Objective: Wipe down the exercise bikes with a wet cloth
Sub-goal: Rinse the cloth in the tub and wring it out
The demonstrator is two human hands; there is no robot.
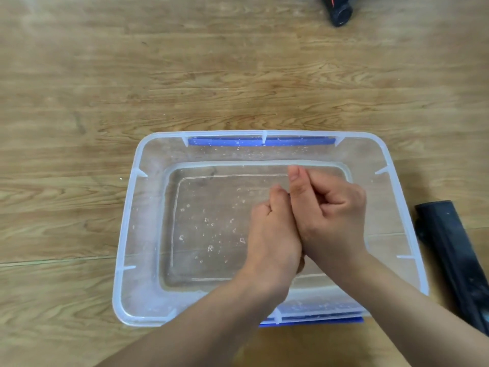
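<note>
Both my hands are curled into fists and pressed against each other above a clear plastic tub [127,234] that holds shallow water with bubbles. My left hand [272,234] is lower and nearer. My right hand [330,213] sits against it with the thumb pointing up. Only a thin dark sliver of the cloth [289,194] shows between the two fists; the rest is hidden inside them. Black parts of an exercise bike show at the frame's edges: a foot cap [340,11] at the top right and a flat base bar [455,260] right of the tub.
The tub stands on a wood-grain floor [132,75] and has blue handles [259,141] at its far and near rims. The black base bar lies close to the tub's right wall.
</note>
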